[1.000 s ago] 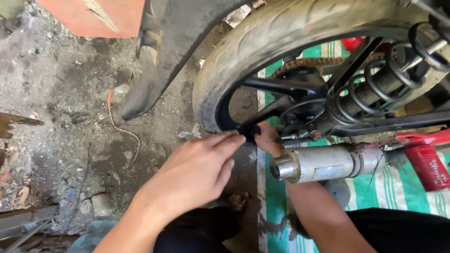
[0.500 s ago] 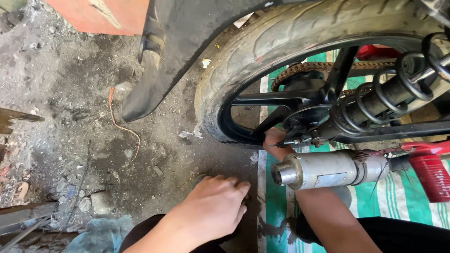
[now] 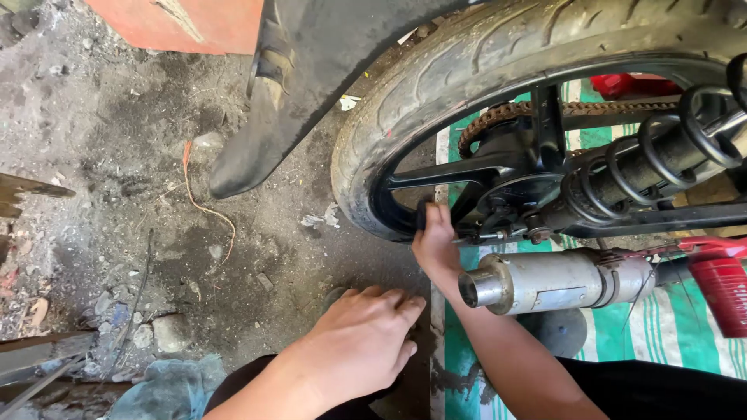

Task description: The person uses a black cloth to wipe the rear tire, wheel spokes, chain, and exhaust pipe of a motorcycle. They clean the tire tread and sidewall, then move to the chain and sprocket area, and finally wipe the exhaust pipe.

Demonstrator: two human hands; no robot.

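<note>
**Under the rear wheel, one hand at the rim**

Across the top of your view the rear wheel (image 3: 498, 70) arches from centre to right, its dusty tyre resting on dirty ground (image 3: 156, 233). Left of it a black mudguard (image 3: 264, 117) slants down to a rounded tip. Behind the black spokes you can see the rusty chain (image 3: 498, 117), and to the right the coil spring (image 3: 661, 155) runs up toward the corner. Below the spring the silver exhaust pipe (image 3: 560, 281) lies level, its open mouth facing left, over a green striped mat (image 3: 661, 342).

Your right hand (image 3: 436, 245) reaches up between the exhaust pipe and the wheel; its fingers are pressed together and curled over the lower rim beside a spoke, apparently gripping a small dark object there, though you cannot tell what it is.

Your left hand (image 3: 362, 342) rests low near your knee, palm down, fingers loosely together and bent, holding nothing visible.
</note>
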